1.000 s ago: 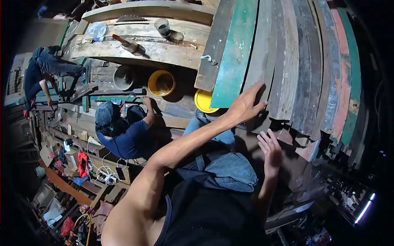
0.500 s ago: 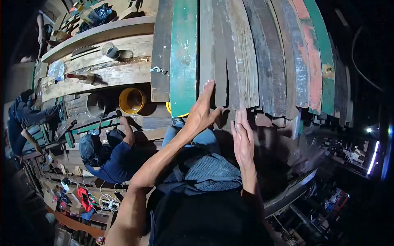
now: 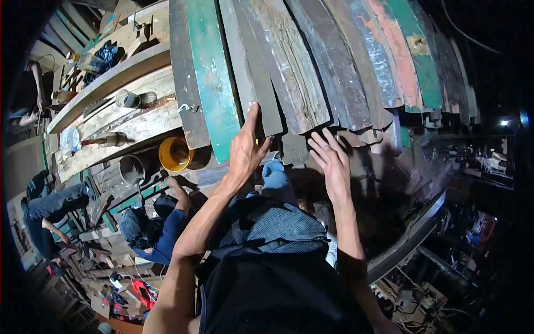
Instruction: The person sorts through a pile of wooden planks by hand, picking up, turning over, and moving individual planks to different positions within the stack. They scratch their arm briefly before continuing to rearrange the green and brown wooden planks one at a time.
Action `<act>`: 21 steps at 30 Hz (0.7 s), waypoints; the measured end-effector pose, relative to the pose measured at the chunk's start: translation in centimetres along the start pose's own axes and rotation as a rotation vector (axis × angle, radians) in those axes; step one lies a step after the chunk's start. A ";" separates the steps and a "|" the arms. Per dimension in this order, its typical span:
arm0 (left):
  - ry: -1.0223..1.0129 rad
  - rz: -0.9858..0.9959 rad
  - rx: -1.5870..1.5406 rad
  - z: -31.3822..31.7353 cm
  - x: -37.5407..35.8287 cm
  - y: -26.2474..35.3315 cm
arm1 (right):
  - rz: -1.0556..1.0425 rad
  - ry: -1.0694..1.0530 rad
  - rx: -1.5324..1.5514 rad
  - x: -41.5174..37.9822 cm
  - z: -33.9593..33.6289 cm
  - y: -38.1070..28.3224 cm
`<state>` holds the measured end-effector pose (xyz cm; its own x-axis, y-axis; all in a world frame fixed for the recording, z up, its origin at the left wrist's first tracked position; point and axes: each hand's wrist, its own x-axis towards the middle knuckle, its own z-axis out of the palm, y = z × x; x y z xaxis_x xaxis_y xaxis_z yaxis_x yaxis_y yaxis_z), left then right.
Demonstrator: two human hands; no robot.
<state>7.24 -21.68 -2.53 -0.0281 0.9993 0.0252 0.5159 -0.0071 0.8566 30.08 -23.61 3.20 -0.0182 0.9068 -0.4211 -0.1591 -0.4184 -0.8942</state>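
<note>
My left hand [image 3: 243, 151] lies at the near end of a narrow grey plank [image 3: 257, 72], its index finger stretched along the wood and the thumb spread out by the plank's end. To its left runs a green-painted plank [image 3: 210, 78] with chipped paint. My right hand [image 3: 335, 170] is open, fingers spread, just short of the near end of a weathered, rough-grained plank [image 3: 297, 72]. Its fingertips hold nothing. A dark plank [image 3: 334, 67] lies to the right of that one.
More boards, including a pink-and-green one [image 3: 396, 61], continue rightward. At left are a yellow bucket [image 3: 176, 155], a dark bucket [image 3: 132, 170], a cup [image 3: 128, 99] and a brush [image 3: 105, 140] on a beam. A crouching person [image 3: 161, 228] works nearby; another person [image 3: 53, 209] is further left.
The view has turned, so the planks now slant and sit further left. My left hand stays by the grey plank's end. My right hand's fingers have spread and turned leftward.
</note>
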 end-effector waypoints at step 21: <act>0.033 0.068 -0.127 -1.2 0.0 2.3 | 0.286 0.192 0.636 5.6 -0.2 2.2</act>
<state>7.41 -21.74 0.10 -0.0258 0.9946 0.1001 0.4051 -0.0812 0.9107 29.87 -19.46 -1.14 0.0191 0.7167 -0.6971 -0.7185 -0.4750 -0.5080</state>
